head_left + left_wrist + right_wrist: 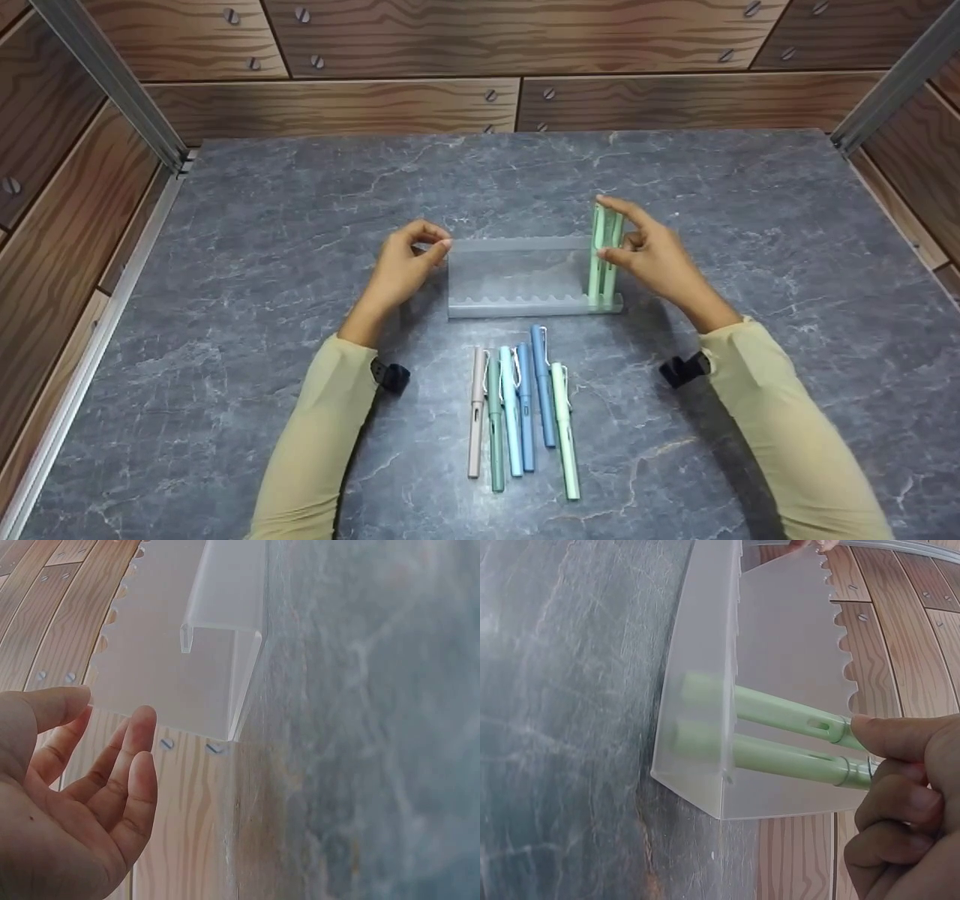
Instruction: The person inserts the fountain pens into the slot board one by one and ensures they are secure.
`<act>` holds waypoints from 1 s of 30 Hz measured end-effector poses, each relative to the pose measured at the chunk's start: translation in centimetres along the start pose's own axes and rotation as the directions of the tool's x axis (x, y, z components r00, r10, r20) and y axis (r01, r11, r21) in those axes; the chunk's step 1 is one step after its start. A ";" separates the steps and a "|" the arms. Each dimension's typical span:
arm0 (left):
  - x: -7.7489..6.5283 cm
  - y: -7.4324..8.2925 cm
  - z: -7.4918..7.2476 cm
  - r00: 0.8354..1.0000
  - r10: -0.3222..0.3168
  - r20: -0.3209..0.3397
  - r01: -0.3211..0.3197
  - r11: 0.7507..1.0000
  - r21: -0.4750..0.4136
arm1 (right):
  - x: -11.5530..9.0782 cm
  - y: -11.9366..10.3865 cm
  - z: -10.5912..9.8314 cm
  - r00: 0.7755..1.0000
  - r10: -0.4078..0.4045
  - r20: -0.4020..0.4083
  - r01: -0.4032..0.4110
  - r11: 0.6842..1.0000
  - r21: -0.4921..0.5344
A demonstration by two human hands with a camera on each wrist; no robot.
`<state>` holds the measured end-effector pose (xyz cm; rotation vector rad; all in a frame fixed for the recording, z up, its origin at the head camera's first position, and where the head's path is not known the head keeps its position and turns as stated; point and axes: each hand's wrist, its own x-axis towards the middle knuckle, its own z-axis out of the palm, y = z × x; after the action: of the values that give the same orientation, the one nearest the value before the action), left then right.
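Observation:
A clear plastic pen stand [517,274] with notched edges stands on the table. My left hand [401,262] pinches its upper left corner between thumb and forefinger; in the left wrist view the other fingers [140,795] are loosely bent. Two light green pens stand side by side at the stand's right end, their lower ends behind its front lip. My right hand [660,259] holds the left light green pen [780,711], thumb on its side and forefinger at its top. Beside it, the other light green pen [780,757] leans in the stand.
In front of the stand several pens lie roughly parallel: a beige pen [475,420], a dark green pen [495,435], a pale blue pen [511,420], two blue pens and a light green pen [564,435]. Wood-patterned panels [330,109] and metal posts border the marbled table [225,360].

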<state>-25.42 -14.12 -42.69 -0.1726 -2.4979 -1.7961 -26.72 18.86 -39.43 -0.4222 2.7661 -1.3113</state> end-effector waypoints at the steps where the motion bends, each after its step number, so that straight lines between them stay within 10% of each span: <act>1: 0.0 0.0 0.0 1.000 -0.002 0.000 0.002 1.000 0.000 | 0.0 0.0 0.0 1.000 0.001 0.000 -0.001 1.000 0.001; 30: -0.1 0.0 -0.2 1.000 0.001 0.007 -0.001 1.000 0.001 | -3.1 -0.9 0.1 0.998 -0.049 0.026 0.049 0.998 0.029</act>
<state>-25.34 -14.28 -42.66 -0.1797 -2.5035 -1.7968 -23.47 19.08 -39.00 -0.5052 2.7281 -1.3436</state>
